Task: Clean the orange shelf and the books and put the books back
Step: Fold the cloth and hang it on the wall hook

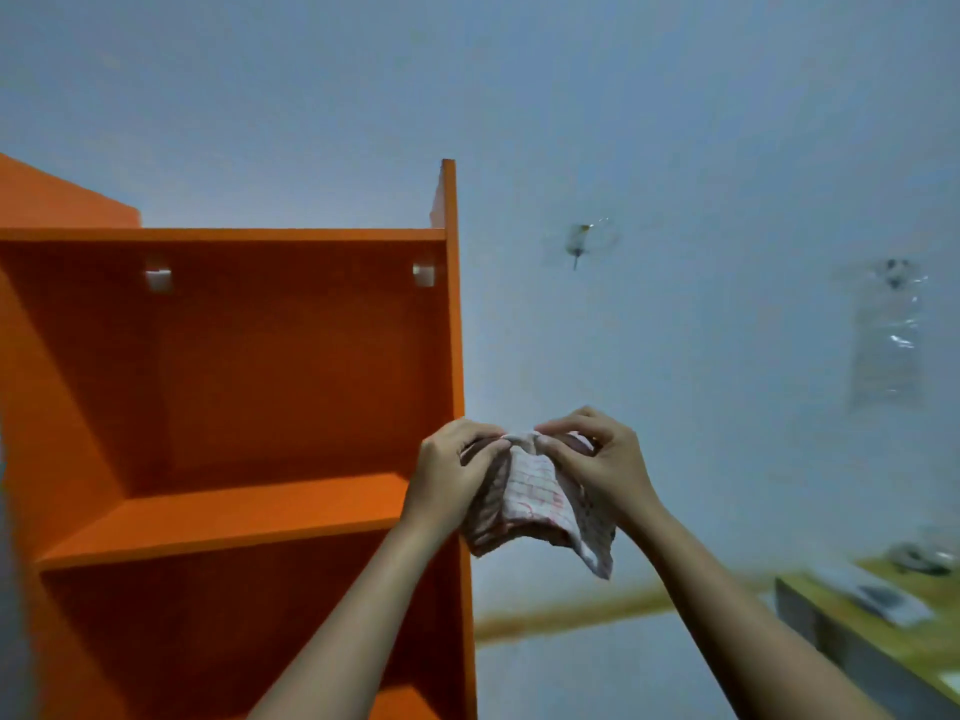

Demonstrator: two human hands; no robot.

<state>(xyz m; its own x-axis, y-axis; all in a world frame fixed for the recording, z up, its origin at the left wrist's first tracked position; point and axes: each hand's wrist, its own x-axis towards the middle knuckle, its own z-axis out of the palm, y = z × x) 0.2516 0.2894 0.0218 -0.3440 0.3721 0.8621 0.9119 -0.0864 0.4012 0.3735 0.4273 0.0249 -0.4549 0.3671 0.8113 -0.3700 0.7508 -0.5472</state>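
The orange shelf (285, 356) is seen filling the frame from 8 to 10 o'clock, standing against a pale blue wall (675, 122). Its right side panel (453, 304) rises above the top board, and two small white brackets (158, 279) (423, 274) are fixed high on the back panel, under that top board. One horizontal board (234, 517) is seen at 8 o'clock, with a darker compartment below it.

Near the centre, slightly towards 5 o'clock, a white cloth with a faint red check (535, 496) is held up in front of the wall, just to the right of the shelf's side panel. The cloth is gripped at its upper edge by both hands. The left hand (447, 475) is curled round the cloth's left top corner, thumb and fingers closed on the fabric. The right hand (602, 459) is likewise curled, with the fabric pinched between thumb and fingertips at the right top corner. The rest of the cloth hangs bunched below the hands. The left hand is seen in front of the side panel's edge; whether it touches the panel cannot be told.

On the wall at 2 o'clock a small hook (576, 241) is fixed, and a clear plastic bag (888, 335) hangs at 3 o'clock. A counter (857, 652) with a yellowish top is seen at 4 o'clock, carrying blurred objects that cannot be made out.
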